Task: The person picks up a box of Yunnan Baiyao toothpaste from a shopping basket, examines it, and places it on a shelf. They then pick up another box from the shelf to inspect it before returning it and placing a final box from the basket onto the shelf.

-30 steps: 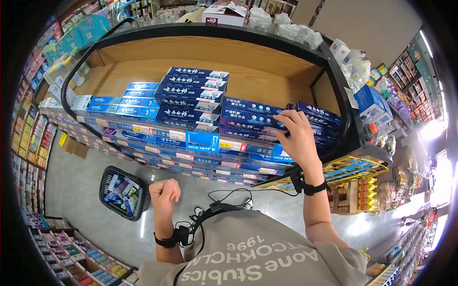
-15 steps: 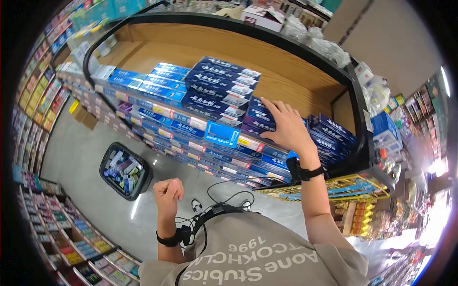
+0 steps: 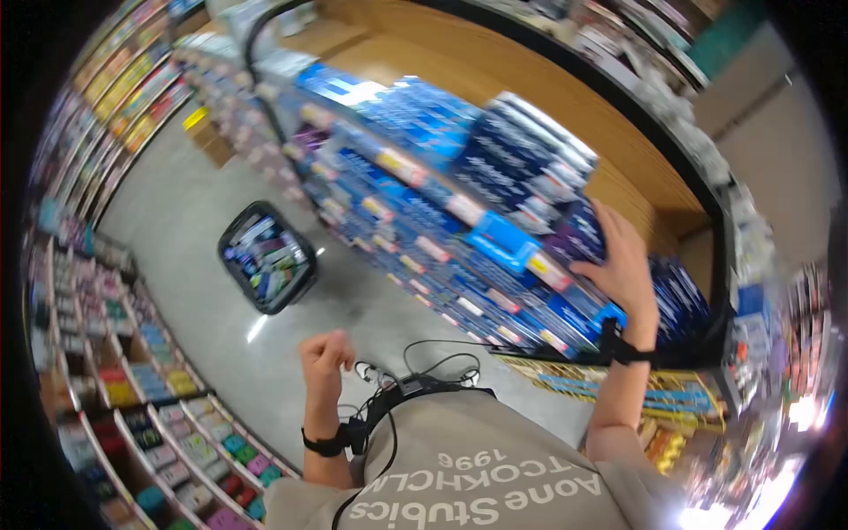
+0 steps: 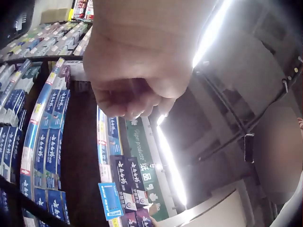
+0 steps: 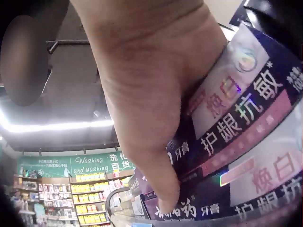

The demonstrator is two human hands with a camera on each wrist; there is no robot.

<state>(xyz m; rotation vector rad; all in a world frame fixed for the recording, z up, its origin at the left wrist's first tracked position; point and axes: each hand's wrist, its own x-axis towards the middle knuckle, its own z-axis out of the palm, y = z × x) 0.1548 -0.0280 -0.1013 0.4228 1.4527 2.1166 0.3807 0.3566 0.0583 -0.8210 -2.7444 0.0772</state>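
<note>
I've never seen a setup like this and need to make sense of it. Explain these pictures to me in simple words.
There is no machine here: one person works with two bare hands. The wide picture comes from a camera worn on the head, looking down; the other two come from the left wrist camera and right wrist camera. On the wooden shelf lie light-blue boxes and stacked navy boxes. The right hand touches purple-and-navy toothpaste boxes; whether it grips one is unclear. The left hand is curled, with nothing visible in it. A dark basket of packages stands on the floor.
</note>
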